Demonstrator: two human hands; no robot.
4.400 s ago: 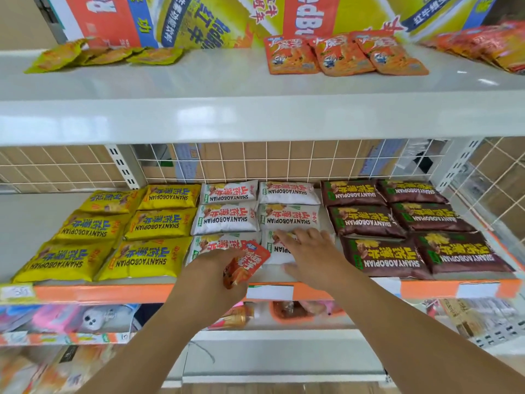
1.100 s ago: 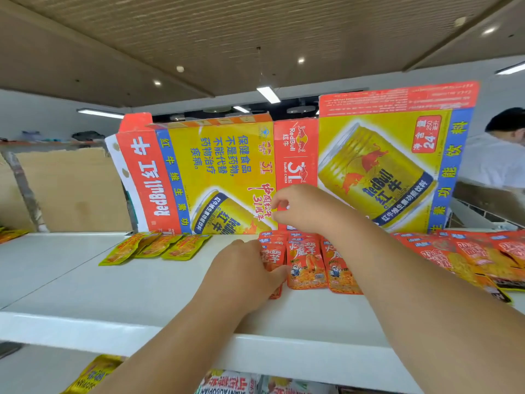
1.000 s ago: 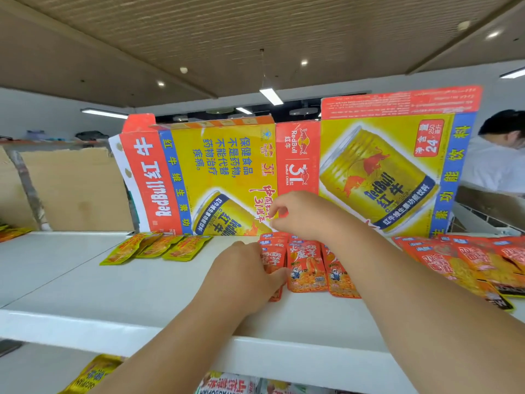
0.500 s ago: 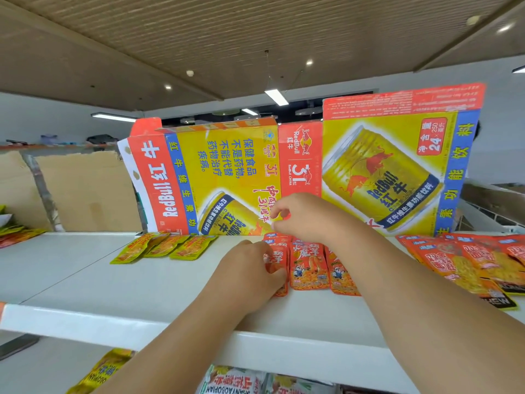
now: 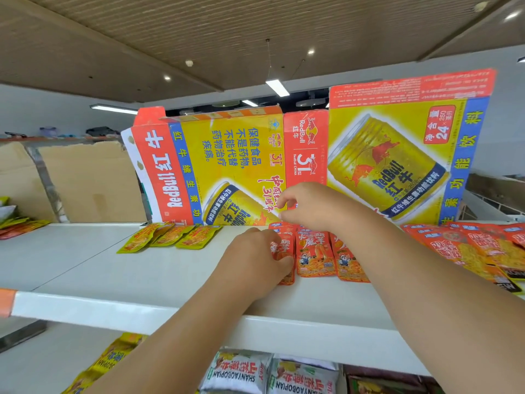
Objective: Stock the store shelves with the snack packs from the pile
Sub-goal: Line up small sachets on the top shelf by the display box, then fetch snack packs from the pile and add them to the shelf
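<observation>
You face a smooth white shelf (image 5: 113, 268) under a ribbed brown ceiling (image 5: 199, 29) set with small round lights and strip lamps. A flattened glossy Red Bull carton (image 5: 235, 166) stands along the shelf's back, with plain brown cardboard (image 5: 91, 180) to its left. Your left hand (image 5: 255, 263) lies on the leftmost red pack (image 5: 284, 245), fingers curled over it and thumb against its near edge, hiding most of it. Just beside it lie two red pouches (image 5: 314, 257), flat and crinkly. Your right hand (image 5: 309, 206) hovers over their far ends, fingers curled, thumb near forefinger; you cannot tell whether it pinches anything. Three yellow pouches (image 5: 170, 237) lie fanned to the left, a red heap (image 5: 468, 248) is cut off at the right edge, and below the shelf only the tops of white packs (image 5: 238, 373) show.
</observation>
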